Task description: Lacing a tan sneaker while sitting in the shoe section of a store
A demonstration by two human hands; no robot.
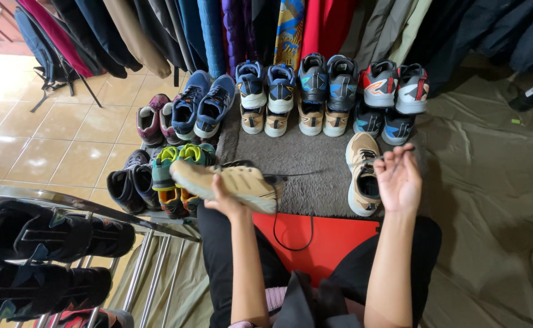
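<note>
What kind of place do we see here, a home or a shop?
Probably a home corner for storing or cleaning shoes, though a small shop is possible. Pairs of sneakers line a grey mat, clothes hang above, and the left hand holds a tan shoe.

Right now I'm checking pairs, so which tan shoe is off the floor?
The tan shoe in the left hand, held sideways above the knees. Its mate stands on the grey mat, beside the right hand pulling a black lace.

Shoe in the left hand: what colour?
Tan, with a paler sole; the shoe shows in the head view, held by the left hand.
</note>
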